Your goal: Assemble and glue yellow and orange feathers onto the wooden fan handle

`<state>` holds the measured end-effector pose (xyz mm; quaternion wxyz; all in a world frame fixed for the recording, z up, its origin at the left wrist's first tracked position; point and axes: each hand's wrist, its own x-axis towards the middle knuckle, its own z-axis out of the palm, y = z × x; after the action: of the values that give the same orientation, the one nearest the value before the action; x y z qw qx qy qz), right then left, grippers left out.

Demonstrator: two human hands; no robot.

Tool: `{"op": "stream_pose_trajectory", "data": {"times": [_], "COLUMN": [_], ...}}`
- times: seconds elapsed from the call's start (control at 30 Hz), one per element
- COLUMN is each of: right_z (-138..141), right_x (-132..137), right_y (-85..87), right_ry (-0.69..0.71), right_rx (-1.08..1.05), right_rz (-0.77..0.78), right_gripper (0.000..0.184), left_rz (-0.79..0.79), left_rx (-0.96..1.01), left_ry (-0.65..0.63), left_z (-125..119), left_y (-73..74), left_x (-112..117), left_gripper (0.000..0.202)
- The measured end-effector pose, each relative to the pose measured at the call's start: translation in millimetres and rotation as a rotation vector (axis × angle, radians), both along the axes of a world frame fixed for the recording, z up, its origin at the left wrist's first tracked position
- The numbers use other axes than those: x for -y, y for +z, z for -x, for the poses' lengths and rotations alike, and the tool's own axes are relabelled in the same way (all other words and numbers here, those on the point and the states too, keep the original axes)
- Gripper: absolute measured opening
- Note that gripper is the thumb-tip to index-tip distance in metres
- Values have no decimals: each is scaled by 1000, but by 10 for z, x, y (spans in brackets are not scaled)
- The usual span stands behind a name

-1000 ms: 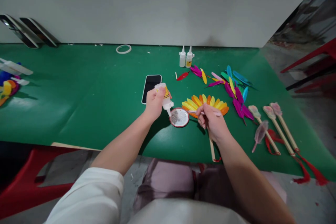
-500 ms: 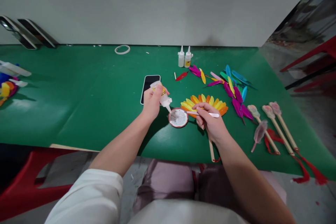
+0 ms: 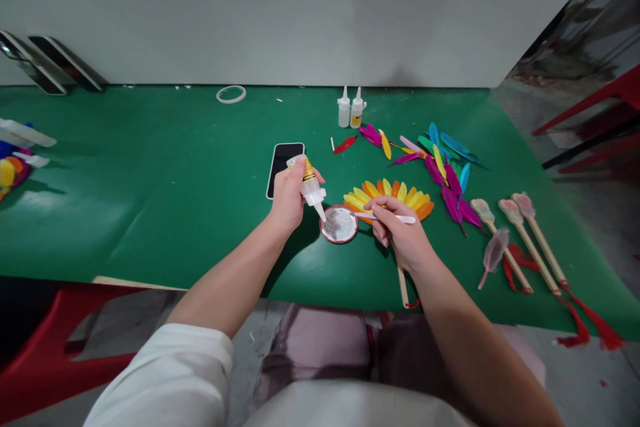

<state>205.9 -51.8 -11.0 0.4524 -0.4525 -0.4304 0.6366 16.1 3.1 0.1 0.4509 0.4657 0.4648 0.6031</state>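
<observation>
My left hand (image 3: 287,197) is wrapped round a small white glue bottle (image 3: 310,185), tipped nozzle-down over the left rim of a small round red-rimmed dish (image 3: 339,225). My right hand (image 3: 400,237) pinches a thin white stick (image 3: 395,217) whose tip reaches over the dish from the right. Behind the dish lies a yellow and orange feather fan (image 3: 390,195), and its wooden handle (image 3: 403,287) pokes out below my right wrist.
A black phone (image 3: 285,167) lies face up just behind my left hand. Two glue bottles (image 3: 350,110) stand further back. Loose coloured feathers (image 3: 440,167) and three wooden-handled sticks with red tassels (image 3: 530,243) lie to the right on the green table (image 3: 150,200). A red chair (image 3: 45,360) is at lower left.
The bottle has tilted slightly and shifted a little left over the dish rim. My right hand turned the stick flatter, with its tip toward the dish.
</observation>
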Motion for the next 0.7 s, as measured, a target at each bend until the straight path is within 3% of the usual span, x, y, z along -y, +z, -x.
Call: {"op": "stream_pose_trajectory", "data": {"times": [0.37,0.57,0.7], "right_z": [7,8,10], "right_x": [3,3,0], "right_y": [0,11,10], "right_ry": [-4,3,0], "right_rx": [2,20,40], "right_rz": [2,-7,8], "right_gripper": [17,17,20], "left_rz": [-64,-164,-167], "left_rx": [23,130,48], "left_ry": [-59,-140,-89], "left_z": [19,24,28], "left_y": [-6,105,94], "left_x": [-4,-11,4], "left_gripper": [50,24,26]}}
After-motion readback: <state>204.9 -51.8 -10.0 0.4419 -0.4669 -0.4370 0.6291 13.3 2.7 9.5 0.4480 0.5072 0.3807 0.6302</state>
